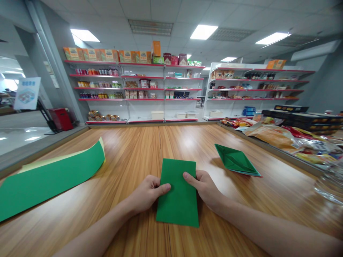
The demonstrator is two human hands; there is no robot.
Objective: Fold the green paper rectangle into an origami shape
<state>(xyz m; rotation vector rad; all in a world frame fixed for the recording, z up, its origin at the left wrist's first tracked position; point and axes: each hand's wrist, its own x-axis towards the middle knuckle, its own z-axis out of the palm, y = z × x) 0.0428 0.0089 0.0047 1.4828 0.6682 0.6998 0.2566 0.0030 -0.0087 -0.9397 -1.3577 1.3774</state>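
A rectangle of green paper (177, 205) is held upright in outline, its longer sides running away from the person, above the near middle of a wood-grain table (131, 146). Whether its lower edge touches the tabletop is hard to tell. The left hand (150, 192) pinches the left side, its thumb flat on the green face and its fingers mostly hidden behind. The right hand (205, 188) grips the right side in the same way, a little higher up — thumb on top, the other fingers curled out of sight beneath.

To the right, apart from the hands, a folded green paper piece (237, 160) lies on the table in a slanted diamond shape, with creases across its face and thin layers of other colors along its lower edge. To the left, a long green sheet (53, 180) lies with its far end curling up, pale yellow paper (66, 156) showing behind it. A clear glass vessel (331, 184) stands at the right edge, partly cut off.

Past the table's right border are packaged snacks (276, 137) and stacked black boxes (300, 119). Beyond the far edge stand white shelves with red edging (144, 107), stocked with bottles, packets and orange boxes (108, 55).
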